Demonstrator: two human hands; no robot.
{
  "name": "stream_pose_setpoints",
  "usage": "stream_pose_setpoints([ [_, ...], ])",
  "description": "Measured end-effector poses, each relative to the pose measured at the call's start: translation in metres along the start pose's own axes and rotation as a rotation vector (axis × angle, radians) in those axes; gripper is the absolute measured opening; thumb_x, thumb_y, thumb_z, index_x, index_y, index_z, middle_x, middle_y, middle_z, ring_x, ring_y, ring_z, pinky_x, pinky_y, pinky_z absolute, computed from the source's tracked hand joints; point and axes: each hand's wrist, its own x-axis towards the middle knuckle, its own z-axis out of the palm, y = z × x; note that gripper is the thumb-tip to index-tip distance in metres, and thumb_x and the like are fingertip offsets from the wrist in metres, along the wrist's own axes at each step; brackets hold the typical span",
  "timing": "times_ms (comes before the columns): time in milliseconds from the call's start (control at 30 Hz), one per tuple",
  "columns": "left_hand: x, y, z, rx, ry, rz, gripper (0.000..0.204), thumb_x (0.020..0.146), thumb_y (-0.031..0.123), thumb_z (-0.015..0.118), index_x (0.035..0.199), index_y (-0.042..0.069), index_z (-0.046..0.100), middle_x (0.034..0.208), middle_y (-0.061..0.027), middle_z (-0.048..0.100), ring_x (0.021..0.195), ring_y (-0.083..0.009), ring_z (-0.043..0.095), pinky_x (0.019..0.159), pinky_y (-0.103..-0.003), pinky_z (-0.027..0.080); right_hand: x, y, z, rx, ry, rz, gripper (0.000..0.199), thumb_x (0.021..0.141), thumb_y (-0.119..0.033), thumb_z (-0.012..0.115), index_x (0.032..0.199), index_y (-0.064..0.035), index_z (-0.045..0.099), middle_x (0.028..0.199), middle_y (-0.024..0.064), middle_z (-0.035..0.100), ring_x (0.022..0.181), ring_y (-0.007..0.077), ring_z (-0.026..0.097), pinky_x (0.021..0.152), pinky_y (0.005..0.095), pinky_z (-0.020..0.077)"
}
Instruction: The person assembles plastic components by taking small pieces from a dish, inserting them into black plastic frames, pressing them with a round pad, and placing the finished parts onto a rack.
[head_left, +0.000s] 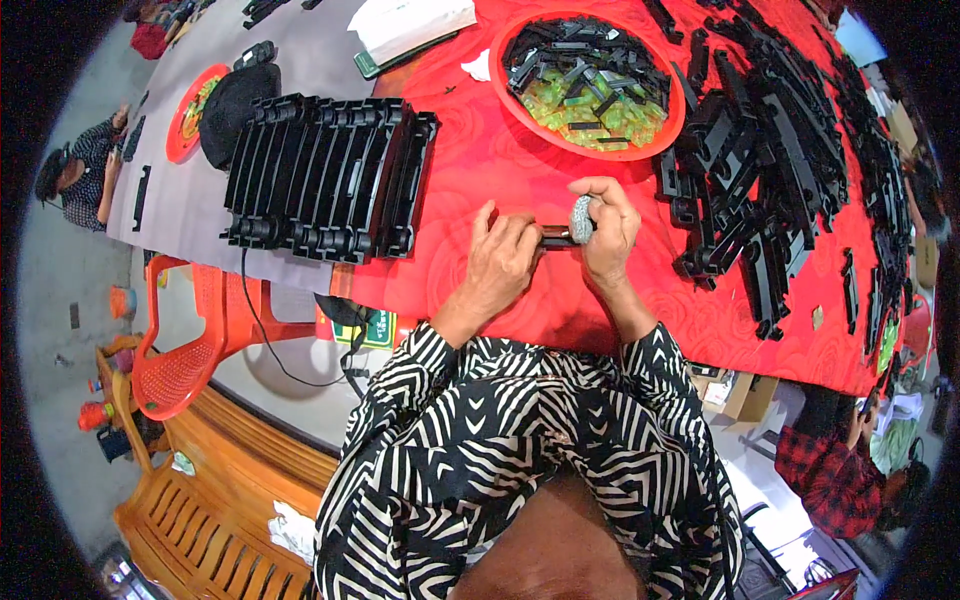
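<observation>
My left hand (pixel 503 255) is closed around one end of a black plastic part (pixel 558 236), which lies crosswise between my two hands just above the red tablecloth. At the part's other end my right hand (pixel 612 235) is closed, with a rough grey wad (pixel 582 218) at its thumb and fingers. The wad is against the part; whether it is a scouring pad or a cloth wrap I cannot tell. Left of my hands, long black plastic housings (pixel 325 180) stand in a neat row. To the right spreads a loose heap of similar black parts (pixel 745 170).
A red basin (pixel 672 130) beyond my hands holds small black pieces and yellow-green translucent ones. Farther left are a black cap (pixel 240 110) and a smaller red basin (pixel 180 150). A red plastic chair (pixel 185 365) and a wooden bench (pixel 220 500) stand below the table's left side. Other people sit nearby.
</observation>
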Motion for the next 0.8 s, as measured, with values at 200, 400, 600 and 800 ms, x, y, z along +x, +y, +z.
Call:
stream_pose_setpoints([
  [200,-0.001,0.001,0.002,-0.012,0.081,-0.103,0.036,0.065,0.011,0.073,0.093,0.002,0.053,0.092,-0.0095,0.059,0.088,-0.0251,0.057,0.094,-0.048,0.033,-0.001,-0.001,0.015,0.03,-0.072,-0.023,0.026,0.077,-0.008,0.039,0.088,0.0014,0.061,0.063,-0.0052,0.047,0.054,0.0023,0.036,0.048,0.0203,0.0283],
  [400,-0.003,0.0,0.006,-0.021,0.137,-0.108,0.035,0.065,0.011,0.074,0.092,0.003,0.053,0.09,-0.0094,0.059,0.084,-0.0254,0.057,0.09,-0.046,0.035,0.0,0.0,0.019,0.007,-0.082,0.001,0.026,0.077,-0.008,0.039,0.088,0.0014,0.061,0.063,-0.0052,0.045,0.054,0.0027,0.036,0.047,0.0213,0.0282],
  [600,-0.004,-0.001,0.006,-0.045,0.129,-0.104,0.035,0.065,0.012,0.074,0.092,0.003,0.053,0.088,-0.009,0.058,0.082,-0.0254,0.057,0.083,-0.042,0.038,0.002,0.001,0.016,-0.122,-0.149,-0.073,0.026,0.077,-0.008,0.038,0.087,0.0011,0.06,0.063,-0.0029,0.047,0.054,0.0037,0.038,0.048,0.0218,0.0309],
  [800,-0.002,-0.001,0.01,-0.09,0.132,-0.078,0.031,0.066,0.012,0.073,0.089,0.003,0.054,0.088,-0.0089,0.058,0.083,-0.025,0.056,0.085,-0.043,0.037,0.001,0.0,0.021,-0.033,-0.103,-0.076,0.027,0.075,-0.008,0.038,0.086,0.0015,0.061,0.062,-0.0049,0.045,0.052,0.0038,0.034,0.047,0.0215,0.0275],
])
